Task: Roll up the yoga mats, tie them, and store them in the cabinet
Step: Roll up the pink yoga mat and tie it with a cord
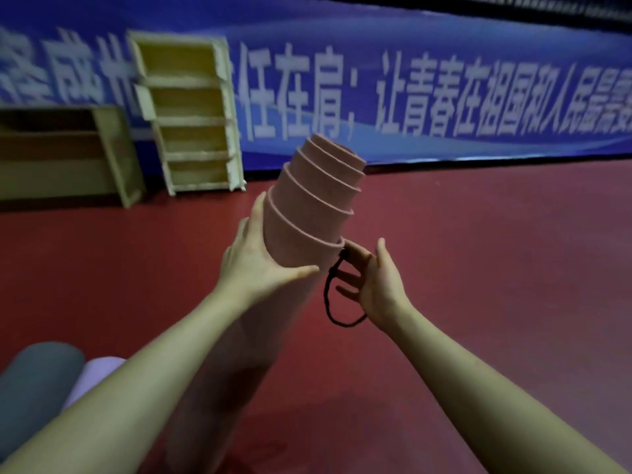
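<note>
Mat (309, 203), pink and rolled, is standing tilted in front of the person, its layers telescoping out at the top end, so the roll is looking loose. Black cord (330, 295) is hanging in a loop beside it, just under the outermost edge. Left hand (254, 265) is pressing flat against the roll with straight fingers (258, 213), probably steadying it while the tie goes on. Right hand (372, 278) is pinching the cord near its knot, the other fingers spread. Grey roll (34, 381) and pale roll (92, 374) are lying at lower left on the red floor (478, 268). Cabinet (195, 111), open-shelved, is waiting well apart by the blue banner (444, 80).
</note>
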Available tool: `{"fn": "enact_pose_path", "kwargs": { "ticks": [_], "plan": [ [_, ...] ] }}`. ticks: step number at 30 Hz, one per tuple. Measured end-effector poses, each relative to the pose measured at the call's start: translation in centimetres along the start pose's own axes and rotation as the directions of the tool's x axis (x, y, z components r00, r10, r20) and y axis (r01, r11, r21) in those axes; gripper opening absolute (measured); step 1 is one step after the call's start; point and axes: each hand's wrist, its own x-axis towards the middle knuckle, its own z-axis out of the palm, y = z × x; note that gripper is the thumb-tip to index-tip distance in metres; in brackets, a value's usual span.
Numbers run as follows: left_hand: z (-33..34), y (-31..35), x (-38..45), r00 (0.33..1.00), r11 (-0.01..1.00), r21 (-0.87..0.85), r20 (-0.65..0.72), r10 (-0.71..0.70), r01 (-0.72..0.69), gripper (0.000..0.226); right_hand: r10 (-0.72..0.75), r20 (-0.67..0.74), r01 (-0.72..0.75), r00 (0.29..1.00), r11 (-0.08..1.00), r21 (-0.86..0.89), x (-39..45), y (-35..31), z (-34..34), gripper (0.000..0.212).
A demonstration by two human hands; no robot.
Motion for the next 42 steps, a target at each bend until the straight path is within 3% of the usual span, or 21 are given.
{"fn": "enact_pose_path", "kwargs": {
  "ticks": [5, 9, 13, 16, 19, 23, 26, 32, 42],
  "plan": [
    [-4.5, -0.1, 1.3, 0.968, 0.949, -0.308, -0.25, -0.013, -0.067, 0.122, -0.091, 0.164, 0.096, 0.982, 0.995, -0.02, 0.1, -4.5, 5.5, 0.072],
    [-5.9, 0.2, 0.6, 0.958, 0.912, -0.406, -0.28, -0.066, -0.056, 0.123, -0.084, 0.258, 0.075, 0.963, 0.996, 0.047, -0.3, -5.4, 7.3, 0.074],
    [-5.0, -0.6, -1.6, 0.976, 0.931, -0.364, -0.194, -0.095, 0.018, 0.134, 0.018, 0.231, -0.04, 0.973, 0.995, 0.089, -1.6, -3.6, 6.5, 0.074],
    [-4.6, -0.9, -3.1, 0.98, 0.932, -0.363, -0.173, -0.094, 0.025, 0.126, 0.05, 0.193, -0.06, 0.98, 0.997, 0.044, -2.5, -2.4, 5.7, 0.069],
    [-5.0, -0.8, -3.5, 0.981, 0.922, -0.388, -0.178, -0.079, 0.004, 0.116, 0.043, 0.156, -0.041, 0.987, 0.999, -0.016, -3.0, -1.7, 5.9, 0.059],
    [-6.2, 0.4, -3.6, 0.981, 0.914, -0.405, -0.187, -0.053, -0.028, 0.121, 0.015, 0.169, -0.02, 0.985, 0.999, 0.027, -3.3, -1.4, 6.5, 0.058],
    [-7.3, 0.8, -3.5, 0.986, 0.941, -0.334, -0.167, -0.004, -0.052, 0.138, -0.024, 0.208, 0.013, 0.978, 0.999, 0.051, -3.8, -2.1, 7.3, 0.059],
    [-9.0, 1.7, -3.0, 0.992, 0.977, -0.183, -0.073, 0.102, -0.114, 0.132, -0.128, 0.227, 0.13, 0.966, 0.992, 0.004, -4.3, -3.5, 8.1, 0.055],
    [-10.9, 2.4, 1.1, 0.971, 0.956, -0.21, -0.169, 0.171, -0.205, 0.135, -0.198, 0.27, 0.218, 0.942, 0.975, -0.044, -2.3, -7.6, 9.9, 0.061]
  ]
}}
